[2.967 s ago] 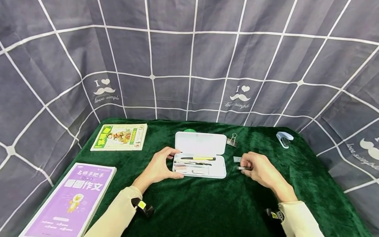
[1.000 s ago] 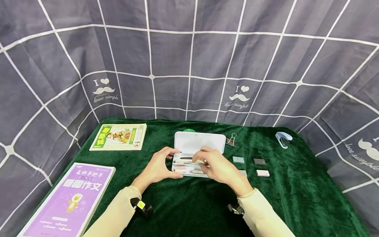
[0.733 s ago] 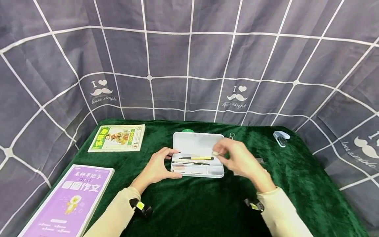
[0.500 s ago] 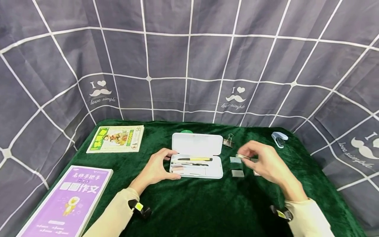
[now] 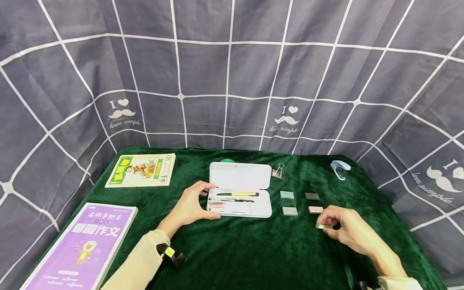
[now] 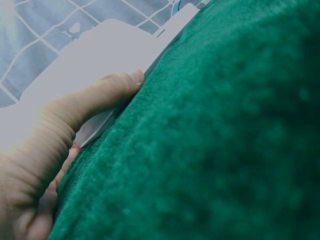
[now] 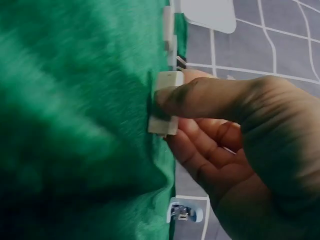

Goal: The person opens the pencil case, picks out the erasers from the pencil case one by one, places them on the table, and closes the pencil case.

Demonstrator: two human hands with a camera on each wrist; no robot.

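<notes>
A white pencil case [image 5: 262,203] lies with its lid raised; a yellow-and-black pen [image 5: 237,194], other slim pens and a pinkish block are inside. My left hand [image 5: 190,205] grips the case's left end, thumb at the front edge and fingers at the back. In the left wrist view, the thumb presses the case's side. My right hand [image 5: 348,227] pinches a small whitish eraser [image 7: 167,127] between thumb and fingers, low over the cloth. Just beyond it lie a pink eraser [image 5: 315,210], a dark one [image 5: 312,196], a grey one [image 5: 289,211] and a light-blue one [image 5: 286,195].
A black binder clip [image 5: 278,174] sits behind the case's right end, and a blue stapler [image 5: 340,169] at the far right. On the left are a purple book [image 5: 79,245] and a yellow-green book [image 5: 141,170]. Green cloth [image 5: 253,253] covers the table; a grey curtain hangs behind.
My right hand set the grey eraser down, reached into the case, came out with the whitish eraser and carried it right and nearer, beside the pink one. The left hand stayed on the case.
</notes>
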